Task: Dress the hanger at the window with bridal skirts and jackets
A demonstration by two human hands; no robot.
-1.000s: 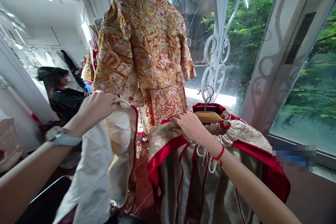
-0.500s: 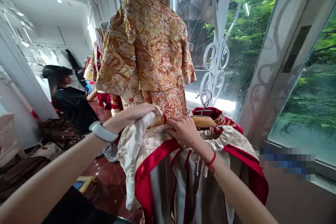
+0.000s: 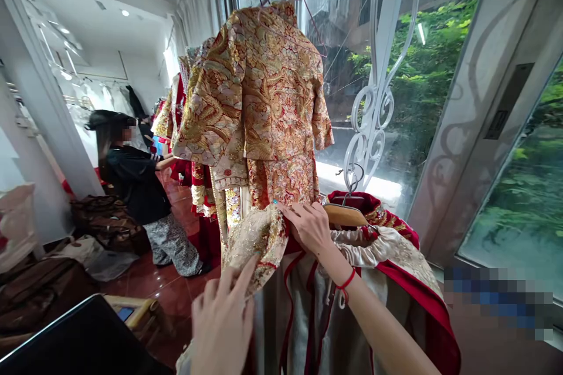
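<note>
A cream brocade garment (image 3: 259, 237) with gold embroidery, red edging and a pale lining hangs in front of me. My right hand (image 3: 310, 225) is closed on its top edge, beside a wooden hanger (image 3: 345, 215) with a metal hook. Gathered cream waistband cloth (image 3: 360, 249) lies right of that hand. My left hand (image 3: 224, 319), slightly blurred, is low and nearer to me, fingers stretched toward the garment's left part; whether they touch it I cannot tell. Behind hangs a gold-and-red brocade jacket (image 3: 281, 82).
A person in a dark top (image 3: 136, 176) stands at the left by a row of hanging garments. Brown bags (image 3: 109, 222) lie on the floor. A phone (image 3: 126, 313) rests on a wooden stool near a black panel (image 3: 83, 340). Windows with white scrollwork (image 3: 367, 108) line the right.
My left hand has come off the garment's top and moved down toward me. The garment's left part now shows its embroidered face instead of white cloth. My right hand stays on the top edge.
</note>
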